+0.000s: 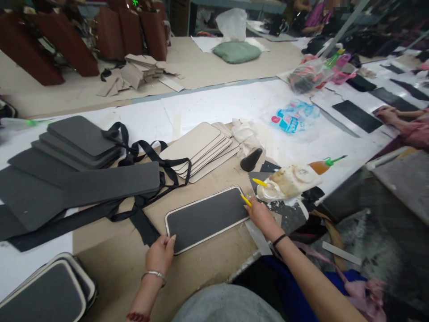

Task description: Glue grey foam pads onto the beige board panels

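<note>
A dark grey panel with rounded corners and a pale rim (208, 219) lies on the brown board in front of me. My left hand (161, 255) pinches its lower left corner between thumb and fingers. At the right end of the panel, my right hand (263, 217) holds a yellow stick (246, 200), its tip at the rim near the upper right corner. Just beyond that hand is a glue-smeared plastic container (290, 179) with a second yellow tool (260, 182) in its opening.
Dark panels (80, 138) and black straps (147, 150) lie to the left, beige panels (197, 147) behind. Rimmed panels (43, 295) are stacked at lower left. A black cone (251, 159) stands near the container. Another person's hands (387, 115) are at far right.
</note>
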{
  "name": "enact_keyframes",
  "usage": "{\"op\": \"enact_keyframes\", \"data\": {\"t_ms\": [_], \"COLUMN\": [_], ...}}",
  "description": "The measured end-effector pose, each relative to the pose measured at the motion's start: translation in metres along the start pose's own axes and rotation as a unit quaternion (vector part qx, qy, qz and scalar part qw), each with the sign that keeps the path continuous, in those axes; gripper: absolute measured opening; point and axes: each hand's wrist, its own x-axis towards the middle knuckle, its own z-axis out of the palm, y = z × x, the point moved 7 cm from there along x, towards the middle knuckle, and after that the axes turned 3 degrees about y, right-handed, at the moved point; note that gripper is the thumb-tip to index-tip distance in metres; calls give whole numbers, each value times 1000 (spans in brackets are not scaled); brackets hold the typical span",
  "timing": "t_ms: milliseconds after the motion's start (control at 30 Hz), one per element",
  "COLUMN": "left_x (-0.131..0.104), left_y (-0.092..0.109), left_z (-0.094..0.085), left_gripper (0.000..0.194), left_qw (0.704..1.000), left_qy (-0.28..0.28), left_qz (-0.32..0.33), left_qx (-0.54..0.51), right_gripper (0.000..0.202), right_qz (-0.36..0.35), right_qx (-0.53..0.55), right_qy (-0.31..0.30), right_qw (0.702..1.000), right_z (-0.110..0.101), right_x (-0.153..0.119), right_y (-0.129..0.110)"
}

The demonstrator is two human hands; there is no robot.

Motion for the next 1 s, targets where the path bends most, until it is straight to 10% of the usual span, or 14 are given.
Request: {"op": "enact_keyframes", "data": {"t_ms": [333, 533, 1000], "left_x": [-1, -15, -12], "left_y": [-1, 3, -5], "left_z": [4, -9, -6], "left_gripper": [29, 13, 22], "left_qw": [999, 992, 965], "left_qy": [-6, 120, 101], "left_qz": [-20, -19, -49], "left_qx": [29, -21, -238], "right_gripper": [22, 29, 39], "right_qz": [9, -60, -31], "right_qx": [-46, -122, -165], "right_qy": [-3, 81, 60], "right_qw": [999, 987, 984], "right_z": [-6, -10, -12], "right_x": [-4, -13, -14], "right_y": [-7, -10, -15]}}
